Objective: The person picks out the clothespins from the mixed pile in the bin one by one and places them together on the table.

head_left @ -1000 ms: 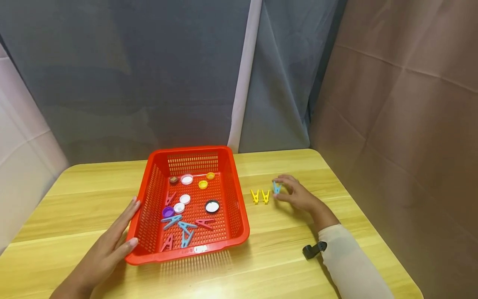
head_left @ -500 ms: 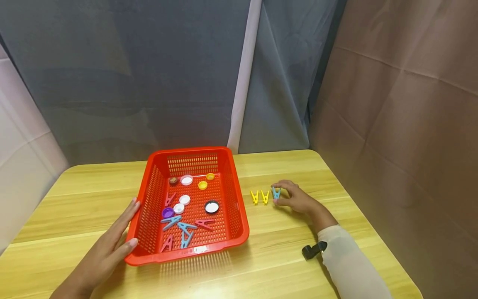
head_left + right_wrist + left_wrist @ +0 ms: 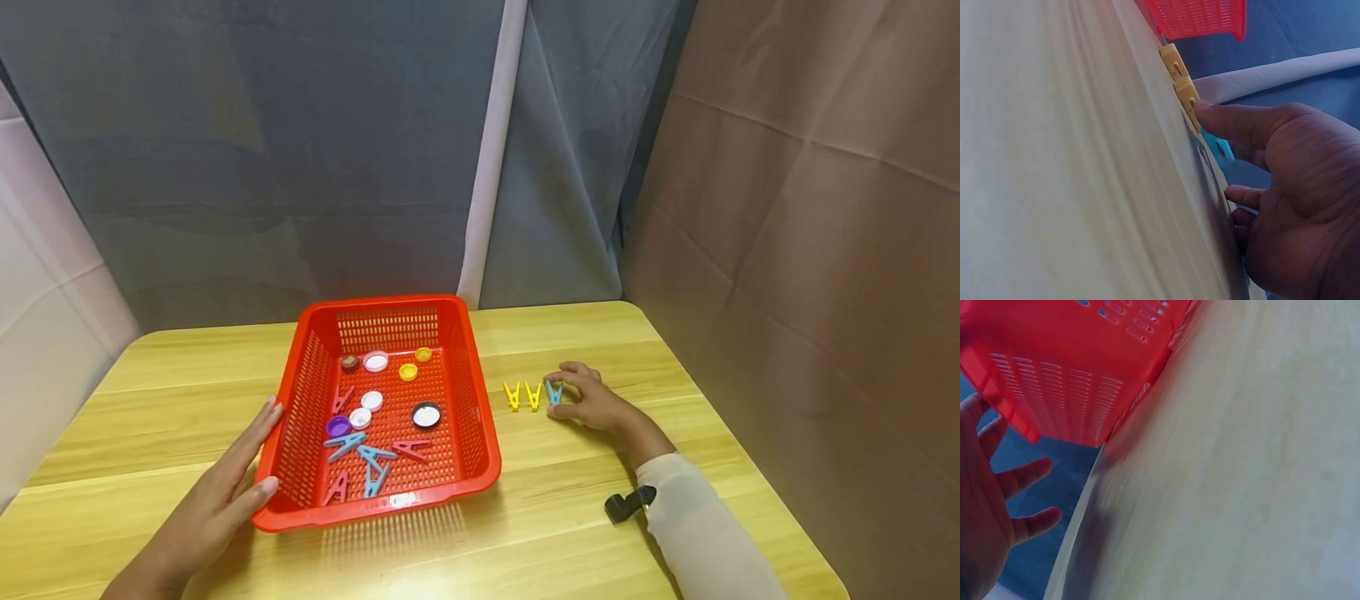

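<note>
My right hand (image 3: pixel 592 402) pinches a light blue clothespin (image 3: pixel 554 392) between thumb and index finger, down at the tabletop. Two yellow clothespins (image 3: pixel 522 397) stand in a row just left of it, prongs pointing away. In the right wrist view the thumb partly covers the blue clothespin (image 3: pixel 1217 145). At the left, my left hand (image 3: pixel 213 504) rests against the rim of a red basket (image 3: pixel 487 450), its fingers straight and spread. Inside the basket lie several blue clothespins (image 3: pixel 345 445) and pink clothespins (image 3: pixel 410 448).
Bottle caps share the basket: a purple cap (image 3: pixel 337 426), a black-rimmed cap (image 3: pixel 426 415), a brown cap (image 3: pixel 349 362), plus several white and yellow ones. Grey curtains (image 3: pixel 360 167) border the wooden table (image 3: pixel 540 525) at the back, with a brownish curtain (image 3: pixel 810 250) at the right.
The right hand has brought the blue clothespin slightly down and toward the person, level with the yellow clothespins. The left hand and the basket hold their place.
</note>
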A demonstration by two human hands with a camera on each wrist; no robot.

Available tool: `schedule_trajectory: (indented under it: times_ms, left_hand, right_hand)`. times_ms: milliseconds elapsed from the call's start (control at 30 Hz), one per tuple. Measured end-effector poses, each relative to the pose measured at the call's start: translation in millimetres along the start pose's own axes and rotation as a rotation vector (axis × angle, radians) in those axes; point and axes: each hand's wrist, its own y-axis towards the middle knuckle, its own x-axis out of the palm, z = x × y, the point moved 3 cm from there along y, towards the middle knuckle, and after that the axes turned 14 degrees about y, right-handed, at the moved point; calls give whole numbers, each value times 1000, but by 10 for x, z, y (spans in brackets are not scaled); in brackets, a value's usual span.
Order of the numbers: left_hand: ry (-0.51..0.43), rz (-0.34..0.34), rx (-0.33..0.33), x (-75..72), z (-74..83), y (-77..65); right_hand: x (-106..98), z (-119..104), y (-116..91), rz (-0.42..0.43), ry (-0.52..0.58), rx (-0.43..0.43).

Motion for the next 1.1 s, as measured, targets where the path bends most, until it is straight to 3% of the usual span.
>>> schedule_trajectory:
  times_ms: [333, 1100]
  left_hand:
    - [1, -1, 0, -1, -2, -4]
    - [-3, -3, -7, 0, 8, -2]
  right_hand:
    - [20, -10, 4, 6, -72, 17]
    - [26, -7, 4, -5, -65, 43]
